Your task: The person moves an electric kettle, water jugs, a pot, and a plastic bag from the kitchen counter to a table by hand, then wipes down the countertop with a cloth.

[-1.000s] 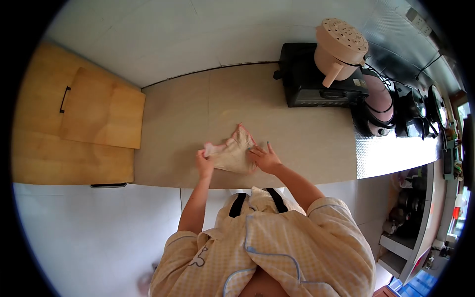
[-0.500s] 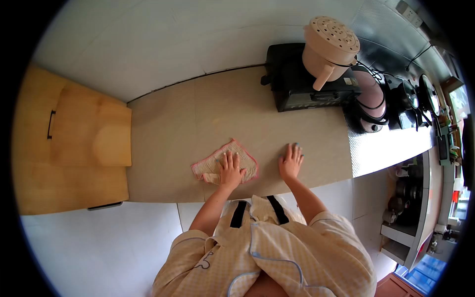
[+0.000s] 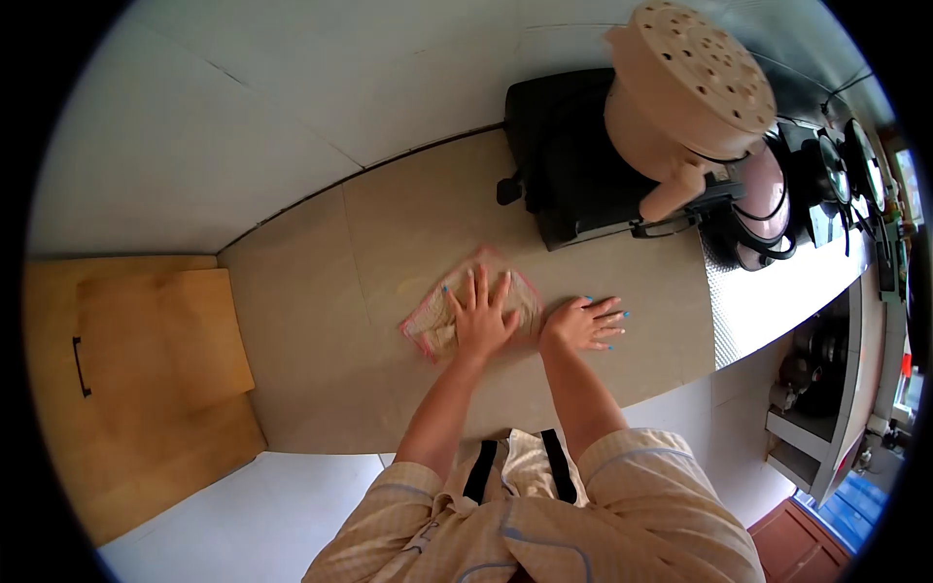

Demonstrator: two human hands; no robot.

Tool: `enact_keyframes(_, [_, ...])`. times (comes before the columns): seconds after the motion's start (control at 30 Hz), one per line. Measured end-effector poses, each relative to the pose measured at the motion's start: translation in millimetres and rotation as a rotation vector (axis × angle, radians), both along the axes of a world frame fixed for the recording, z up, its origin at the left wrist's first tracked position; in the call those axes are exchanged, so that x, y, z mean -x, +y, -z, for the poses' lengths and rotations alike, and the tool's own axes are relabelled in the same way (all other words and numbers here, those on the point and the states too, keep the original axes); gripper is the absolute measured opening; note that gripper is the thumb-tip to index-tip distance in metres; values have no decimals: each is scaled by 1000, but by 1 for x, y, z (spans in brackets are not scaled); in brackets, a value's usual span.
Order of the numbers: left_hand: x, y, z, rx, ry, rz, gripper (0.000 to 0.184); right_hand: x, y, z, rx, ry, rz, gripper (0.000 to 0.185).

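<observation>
A cream cloth with pink edging lies flat on the beige countertop. My left hand rests on top of it, palm down and fingers spread, with part of the cloth bunched beneath and beside the palm. Just right of the cloth, my right hand lies flat on the counter. Its fingers are apart and point to the right, blue nails showing, and it holds nothing.
A black oven stands at the back right, with a pink handled pot on top. Beside it sits a pink appliance with a dark cord. Wooden cabinets border the left end, and a tiled wall the back.
The view has moved closer and tilted. My left hand and the cloth are nearer to my right hand, which has turned so its fingers point right instead of away from me.
</observation>
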State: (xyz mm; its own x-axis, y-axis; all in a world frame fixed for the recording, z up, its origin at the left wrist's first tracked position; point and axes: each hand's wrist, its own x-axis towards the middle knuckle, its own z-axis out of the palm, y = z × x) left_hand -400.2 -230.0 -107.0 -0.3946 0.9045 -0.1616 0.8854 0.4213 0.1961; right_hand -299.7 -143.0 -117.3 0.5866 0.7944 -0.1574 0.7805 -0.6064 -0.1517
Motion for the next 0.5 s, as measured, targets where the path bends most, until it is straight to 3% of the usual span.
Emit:
enact_keyframes(0.17, [65, 92, -5, -50, 129, -248, 68, 11, 12, -4, 43, -34, 50, 56])
enact_keyframes(0.5, [129, 176, 15, -264, 182, -95, 63, 18, 16, 12, 40, -147, 117, 59])
